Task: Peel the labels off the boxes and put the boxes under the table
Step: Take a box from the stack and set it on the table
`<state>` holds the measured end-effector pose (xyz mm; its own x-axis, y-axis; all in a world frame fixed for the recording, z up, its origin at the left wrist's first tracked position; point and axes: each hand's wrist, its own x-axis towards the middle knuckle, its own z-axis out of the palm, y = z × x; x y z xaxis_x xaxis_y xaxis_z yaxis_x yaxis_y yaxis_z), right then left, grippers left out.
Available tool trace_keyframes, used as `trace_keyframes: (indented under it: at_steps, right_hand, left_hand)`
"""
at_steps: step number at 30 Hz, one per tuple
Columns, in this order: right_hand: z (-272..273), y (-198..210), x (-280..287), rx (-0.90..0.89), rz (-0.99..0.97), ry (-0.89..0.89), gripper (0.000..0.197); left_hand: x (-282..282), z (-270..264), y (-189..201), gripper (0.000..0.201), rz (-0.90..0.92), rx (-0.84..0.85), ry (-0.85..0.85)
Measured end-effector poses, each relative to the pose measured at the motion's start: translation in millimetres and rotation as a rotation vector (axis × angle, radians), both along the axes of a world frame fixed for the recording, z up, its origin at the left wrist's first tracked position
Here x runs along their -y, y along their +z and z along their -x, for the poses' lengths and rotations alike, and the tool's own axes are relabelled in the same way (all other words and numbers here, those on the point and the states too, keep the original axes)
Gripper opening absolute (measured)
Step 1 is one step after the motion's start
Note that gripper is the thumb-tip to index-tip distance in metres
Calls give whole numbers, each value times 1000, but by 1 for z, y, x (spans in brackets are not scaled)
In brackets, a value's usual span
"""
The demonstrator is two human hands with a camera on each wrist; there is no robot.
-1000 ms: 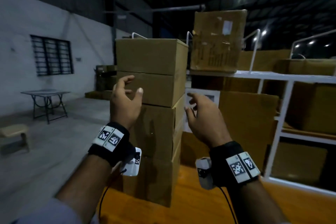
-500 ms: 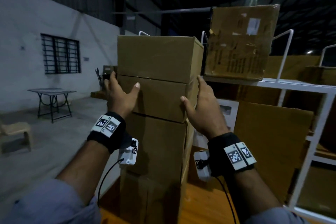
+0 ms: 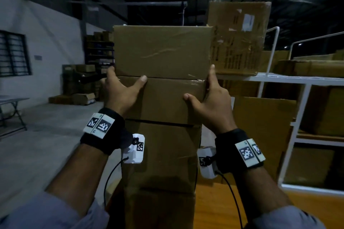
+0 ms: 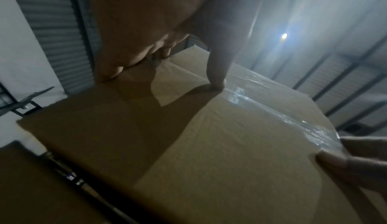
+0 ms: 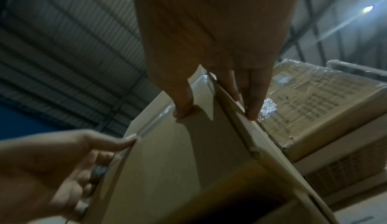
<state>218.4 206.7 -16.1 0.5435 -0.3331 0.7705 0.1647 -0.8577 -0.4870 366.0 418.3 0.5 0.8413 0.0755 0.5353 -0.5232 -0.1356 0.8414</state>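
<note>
A tall stack of brown cardboard boxes stands right in front of me. My left hand (image 3: 126,80) grips the left edge of the second box from the top (image 3: 163,98), thumb on its front face, fingers wrapped round the side. My right hand (image 3: 202,89) grips the right edge of that box, thumb on the front and fingers straight up the side, their tips reaching the top box (image 3: 162,52). The right wrist view shows the right hand's fingers (image 5: 253,103) along the box corner (image 5: 178,161). No label shows on the faces towards me.
A white metal rack (image 3: 305,83) stands at the right, full of boxes. One worn box (image 3: 238,42) on its upper shelf carries a white label (image 3: 247,21). More boxes (image 3: 78,96) lie by the back wall. A folding table (image 3: 11,100) stands at far left on the concrete floor.
Both hands went from the air in front of the stack onto the sides of the second box. The stack now fills more of the view and faces me squarely.
</note>
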Motion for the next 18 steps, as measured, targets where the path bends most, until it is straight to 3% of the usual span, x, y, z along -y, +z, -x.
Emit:
trace_keyframes:
  at_steps: [11,18]
  right_hand:
    - [61,8,-12,93,-62,-3,105]
    - [127,1,-2,114,-62,-3,105]
  left_hand:
    - [-1,44,1,95,75,141,-123]
    - [13,103,-1,93,57,168,-143]
